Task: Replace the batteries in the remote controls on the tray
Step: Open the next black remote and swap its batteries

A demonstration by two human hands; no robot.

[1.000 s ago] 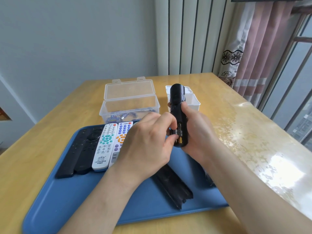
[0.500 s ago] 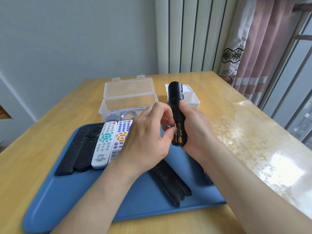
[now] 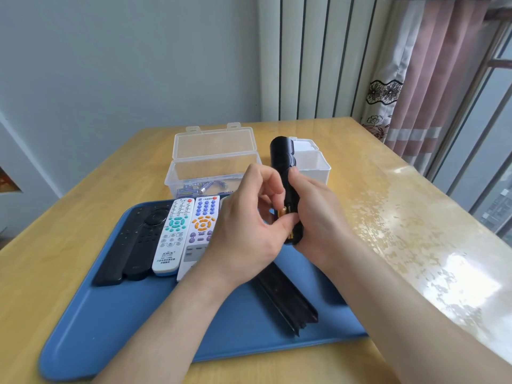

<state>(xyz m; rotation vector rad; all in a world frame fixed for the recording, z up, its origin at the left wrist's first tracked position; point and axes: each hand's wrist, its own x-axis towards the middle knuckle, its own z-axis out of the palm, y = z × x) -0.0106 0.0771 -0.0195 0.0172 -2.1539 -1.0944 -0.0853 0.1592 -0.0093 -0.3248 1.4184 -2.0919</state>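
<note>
Where the pale wooden tabletop [image 3: 388, 189] spreads under a glossy clear sheet, a large blue plastic tray [image 3: 116, 322] lies on its near half. Behind the tray stands a clear plastic box [image 3: 213, 151] with its hinged lid raised and loose batteries [image 3: 202, 187] in its bottom. Just to its right is a white plastic box [image 3: 313, 162], partly hidden by the raised remote.

Four remotes lie side by side on the tray's left part:
- a flat black remote control [image 3: 116, 250] at the far left
- a black remote control with a round dial [image 3: 144, 239]
- a white remote control with teal buttons [image 3: 173, 234]
- a white remote control with orange and purple buttons [image 3: 201, 225], its right edge hidden by the left wrist

A long black battery cover [image 3: 288, 303] lies flat on the middle of the tray, beneath the forearms.

Above the tray the right hand [image 3: 318, 214] grasps a black cylindrical remote control [image 3: 282, 153] round its lower half. The remote stands nearly upright, with its open battery bay turned toward the left hand [image 3: 243, 231]. The left thumb and curled forefinger pinch a gold-ended battery [image 3: 283, 211], and the other fingers curl loosely behind. The battery sits at the lower part of the bay, between the thumb tip and forefinger and against the remote. Whether it is fully seated I cannot tell.
</note>
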